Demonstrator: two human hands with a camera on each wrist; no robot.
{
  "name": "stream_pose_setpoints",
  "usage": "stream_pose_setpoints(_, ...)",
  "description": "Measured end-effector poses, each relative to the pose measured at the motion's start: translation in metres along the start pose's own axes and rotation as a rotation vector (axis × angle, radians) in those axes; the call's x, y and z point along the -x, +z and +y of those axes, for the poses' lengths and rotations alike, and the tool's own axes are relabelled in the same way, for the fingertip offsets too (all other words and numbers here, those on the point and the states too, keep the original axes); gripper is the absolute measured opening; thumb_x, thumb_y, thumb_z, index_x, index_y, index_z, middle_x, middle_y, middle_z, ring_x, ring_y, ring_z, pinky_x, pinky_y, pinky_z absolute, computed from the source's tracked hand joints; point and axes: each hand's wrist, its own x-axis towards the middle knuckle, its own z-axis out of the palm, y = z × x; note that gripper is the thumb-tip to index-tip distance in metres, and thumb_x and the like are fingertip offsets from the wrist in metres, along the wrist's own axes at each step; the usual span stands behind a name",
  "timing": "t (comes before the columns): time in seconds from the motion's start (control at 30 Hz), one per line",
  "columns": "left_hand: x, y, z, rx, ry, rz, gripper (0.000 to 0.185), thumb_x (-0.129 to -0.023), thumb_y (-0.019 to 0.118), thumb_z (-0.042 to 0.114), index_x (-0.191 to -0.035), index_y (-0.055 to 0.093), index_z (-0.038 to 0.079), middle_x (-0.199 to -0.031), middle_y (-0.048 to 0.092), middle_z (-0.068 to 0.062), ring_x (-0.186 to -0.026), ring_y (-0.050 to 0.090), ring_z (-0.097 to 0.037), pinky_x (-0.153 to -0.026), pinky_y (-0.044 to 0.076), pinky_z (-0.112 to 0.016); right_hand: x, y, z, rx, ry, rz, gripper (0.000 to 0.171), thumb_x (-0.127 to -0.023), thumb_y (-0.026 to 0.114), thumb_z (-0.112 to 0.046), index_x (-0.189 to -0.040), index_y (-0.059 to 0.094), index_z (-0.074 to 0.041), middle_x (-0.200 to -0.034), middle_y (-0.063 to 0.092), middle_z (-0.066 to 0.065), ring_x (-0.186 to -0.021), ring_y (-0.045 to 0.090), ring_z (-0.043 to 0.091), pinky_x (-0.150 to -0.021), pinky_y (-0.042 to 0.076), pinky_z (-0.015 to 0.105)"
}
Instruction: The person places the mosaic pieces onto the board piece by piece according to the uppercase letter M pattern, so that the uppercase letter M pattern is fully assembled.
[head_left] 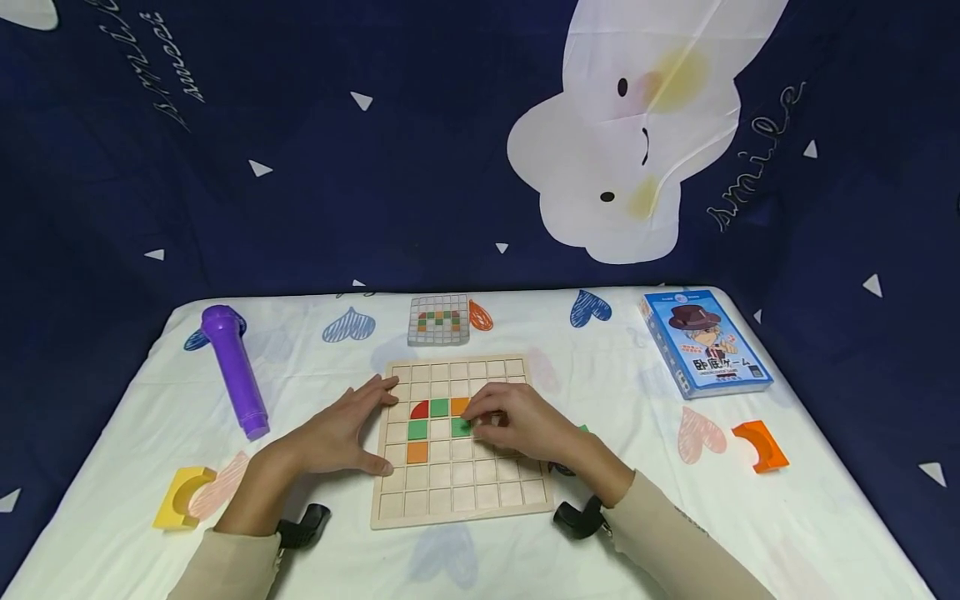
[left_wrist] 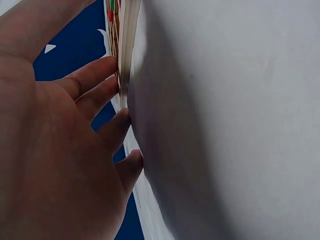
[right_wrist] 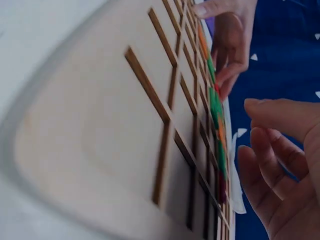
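Observation:
A wooden grid board (head_left: pixel 465 517) lies flat on the cloth. In its upper left part sit a red quarter-round tile (head_left: pixel 420 410), several green tiles (head_left: pixel 438 407) and orange tiles (head_left: pixel 417 452). My left hand (head_left: pixel 337 433) rests against the board's left edge, fingers and thumb spread, fingertips at the frame. Over the tiles hovers my right hand (head_left: pixel 517 421), fingers loosely bent, fingertips beside a green tile (head_left: pixel 460 427) and partly covering an orange one. In the right wrist view a gap shows between its thumb (right_wrist: pixel 280 112) and fingers, with nothing visible between them.
A small pattern card (head_left: pixel 438 331) with a coloured grid lies behind the board. To the left are a purple microphone-shaped toy (head_left: pixel 234 371) and a yellow arch block (head_left: pixel 178 498). A blue game box (head_left: pixel 705 343) and an orange arch block (head_left: pixel 763 446) lie right.

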Motion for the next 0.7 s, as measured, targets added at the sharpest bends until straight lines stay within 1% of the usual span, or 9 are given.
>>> stream_pose_setpoints(0.13,0.0,-0.001,0.0,-0.002,-0.001,-0.001,0.089,-0.062,0.093,0.044,-0.135,0.053,0.01,-0.169,0.03,-0.01,-0.16,0.014,-0.041,-0.128,0.01,-0.067,0.006,-0.01,0.001,0.0,-0.043,0.002,0.02,-0.092,0.075,-0.013,-0.112,0.078,-0.012,-0.114,0.073,-0.005,-0.089,0.064,0.003,-0.076,0.059,0.017)
stream_pose_setpoints(0.23,0.001,-0.001,0.0,-0.005,0.002,-0.003,0.089,-0.063,0.093,0.044,-0.135,0.053,0.01,-0.169,0.03,-0.01,-0.16,0.014,-0.041,-0.128,0.01,-0.068,0.011,-0.016,0.003,0.009,-0.056,0.007,0.02,-0.092,0.075,-0.013,-0.112,0.078,-0.012,-0.115,0.073,-0.004,-0.089,0.065,0.005,-0.075,0.059,0.017)
stream_pose_setpoints(0.37,0.001,-0.001,0.0,-0.003,-0.001,-0.005,0.089,-0.063,0.093,0.044,-0.135,0.052,0.01,-0.169,0.029,-0.011,-0.16,0.014,-0.042,-0.128,0.01,-0.068,0.019,-0.022,0.008,0.016,-0.032,0.008,0.022,-0.092,0.075,-0.015,-0.113,0.077,-0.013,-0.117,0.073,-0.004,-0.089,0.063,0.007,-0.074,0.058,0.019)
stream_pose_setpoints(0.57,-0.001,0.001,-0.001,-0.005,-0.011,-0.007,0.088,-0.064,0.093,0.041,-0.136,0.052,0.011,-0.169,0.029,-0.008,-0.161,0.014,-0.039,-0.13,0.011,-0.065,0.033,-0.029,0.017,0.015,0.006,0.02,0.024,-0.091,0.076,-0.016,-0.116,0.076,-0.016,-0.117,0.073,-0.006,-0.096,0.064,0.018,-0.076,0.059,0.023)
stream_pose_setpoints(0.7,0.0,0.001,-0.002,-0.007,-0.014,-0.009,0.089,-0.064,0.093,0.041,-0.137,0.051,0.012,-0.169,0.03,-0.007,-0.161,0.014,-0.037,-0.13,0.011,-0.064,0.045,-0.034,0.023,0.02,0.042,0.034,0.026,-0.091,0.077,-0.02,-0.117,0.075,-0.018,-0.118,0.073,-0.007,-0.099,0.063,0.017,-0.078,0.057,0.023)
